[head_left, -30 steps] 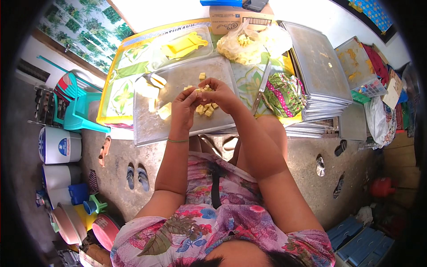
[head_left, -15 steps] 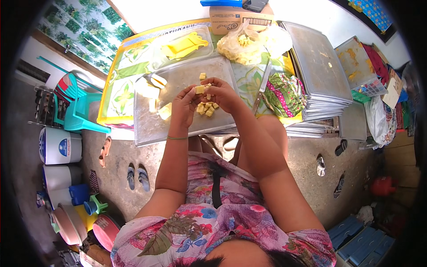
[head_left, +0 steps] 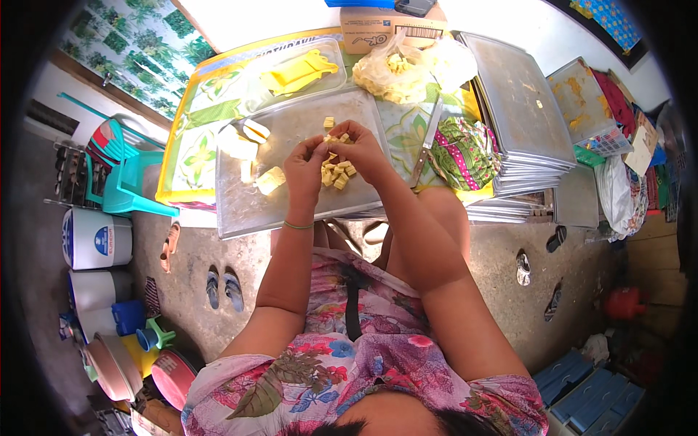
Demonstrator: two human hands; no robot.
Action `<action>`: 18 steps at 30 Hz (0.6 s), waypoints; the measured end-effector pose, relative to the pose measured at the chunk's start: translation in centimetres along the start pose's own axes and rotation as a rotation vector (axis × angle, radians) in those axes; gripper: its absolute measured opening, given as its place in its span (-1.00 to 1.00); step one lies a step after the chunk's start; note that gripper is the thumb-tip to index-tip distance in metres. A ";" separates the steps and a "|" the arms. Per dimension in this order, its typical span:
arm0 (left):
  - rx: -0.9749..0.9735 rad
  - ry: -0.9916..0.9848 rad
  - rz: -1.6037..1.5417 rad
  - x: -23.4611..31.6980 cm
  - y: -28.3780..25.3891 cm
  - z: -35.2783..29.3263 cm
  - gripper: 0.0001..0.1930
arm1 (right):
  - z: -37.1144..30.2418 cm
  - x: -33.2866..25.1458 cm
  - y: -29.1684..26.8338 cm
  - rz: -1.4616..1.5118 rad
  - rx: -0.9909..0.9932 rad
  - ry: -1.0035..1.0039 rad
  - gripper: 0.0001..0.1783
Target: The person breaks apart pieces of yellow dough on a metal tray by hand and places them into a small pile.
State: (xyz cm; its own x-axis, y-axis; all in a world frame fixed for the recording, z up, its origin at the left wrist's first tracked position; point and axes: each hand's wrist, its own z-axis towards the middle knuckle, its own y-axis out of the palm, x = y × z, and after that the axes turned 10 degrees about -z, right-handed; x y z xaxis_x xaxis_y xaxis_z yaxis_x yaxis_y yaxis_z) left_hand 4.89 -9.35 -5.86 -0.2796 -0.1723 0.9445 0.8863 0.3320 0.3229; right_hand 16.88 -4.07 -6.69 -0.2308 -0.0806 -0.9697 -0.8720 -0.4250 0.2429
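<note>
Both my hands meet over a metal tray (head_left: 243, 211) on the table. My left hand (head_left: 305, 168) has its thumb and fingers pinched together at the fingertips of the other hand; what it pinches is mostly hidden. Small pale-yellow pieces (head_left: 339, 139) show between the curled fingers of my right hand (head_left: 363, 154). A heap of pale-yellow cubes (head_left: 337, 174) lies on the tray just below my hands, and a single cube (head_left: 329, 122) lies above them. Larger yellow blocks (head_left: 271, 180) rest on the tray's left part, beside a white-and-yellow block (head_left: 256, 131).
Right of the tray lie a knife (head_left: 429, 142) and a bundled green patterned cloth (head_left: 465, 154). Behind stand a plastic bag of yellow pieces (head_left: 389, 76), a clear tray (head_left: 331, 81) with yellow items, and a cardboard box (head_left: 363, 33). Stacked metal trays (head_left: 520, 109) rise at right.
My hands have drawn closer together. The yellow block that showed between them is now mostly covered, with smaller pieces visible in my right hand. The view has shifted slightly.
</note>
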 end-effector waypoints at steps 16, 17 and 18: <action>-0.011 0.086 0.101 -0.1 -0.1 0.0 -0.75 | -0.2 -0.6 0.4 -0.001 0.047 0.001 -0.73; -0.011 0.086 0.101 -0.3 -0.2 0.1 -0.75 | -0.1 -0.3 0.3 -0.001 0.047 0.001 -0.73; -0.010 0.145 0.194 -0.8 -0.3 0.2 -0.78 | 0.1 0.2 0.3 -0.112 0.065 -0.030 -0.73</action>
State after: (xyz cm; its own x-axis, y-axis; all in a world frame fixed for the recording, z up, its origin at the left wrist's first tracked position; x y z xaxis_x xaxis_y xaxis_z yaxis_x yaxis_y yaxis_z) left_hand 4.72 -9.15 -6.70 -0.0487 -0.2382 0.9700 0.9219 0.3631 0.1355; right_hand 16.57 -4.15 -6.79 -0.1425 -0.0087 -0.9898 -0.9188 -0.3707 0.1356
